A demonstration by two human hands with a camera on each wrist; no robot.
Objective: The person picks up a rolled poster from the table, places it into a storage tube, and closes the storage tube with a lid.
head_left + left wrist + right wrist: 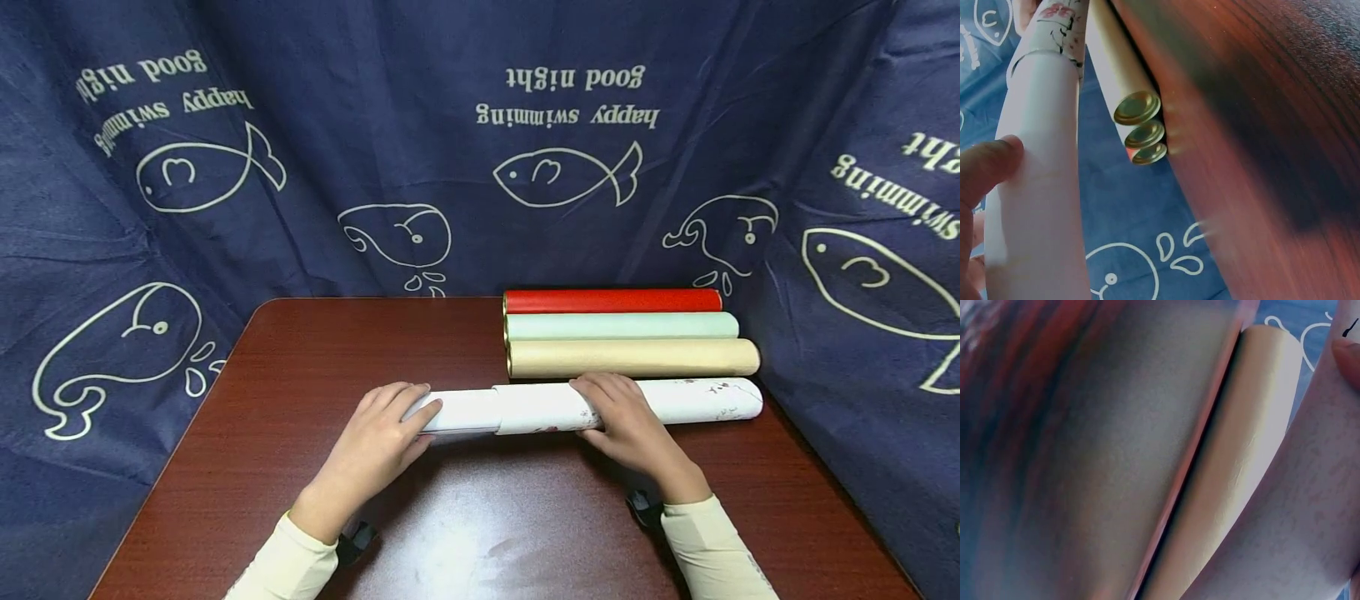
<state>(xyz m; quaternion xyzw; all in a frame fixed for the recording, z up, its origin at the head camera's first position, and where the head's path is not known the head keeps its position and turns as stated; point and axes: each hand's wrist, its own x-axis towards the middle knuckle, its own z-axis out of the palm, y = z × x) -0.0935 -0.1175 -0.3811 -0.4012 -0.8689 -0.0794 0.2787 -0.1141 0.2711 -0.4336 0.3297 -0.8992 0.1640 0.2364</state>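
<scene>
both hands on white paper roll (585,406): l hand (375,446) fingers curled round its end, r hand (626,425) gripping mid.

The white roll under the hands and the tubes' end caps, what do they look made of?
White roll: matte paper, probably; a thin loose edge wraps round a plain inner roll, with printed flowers. End caps: likely metal; gold, glossy, with stamped rings.

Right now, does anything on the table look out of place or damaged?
Only the white roll under both hands: its inner sheet sticks out of the patterned outer layer at the left hand, so it looks unevenly rolled. The three capped tubes lie neatly side by side.
</scene>
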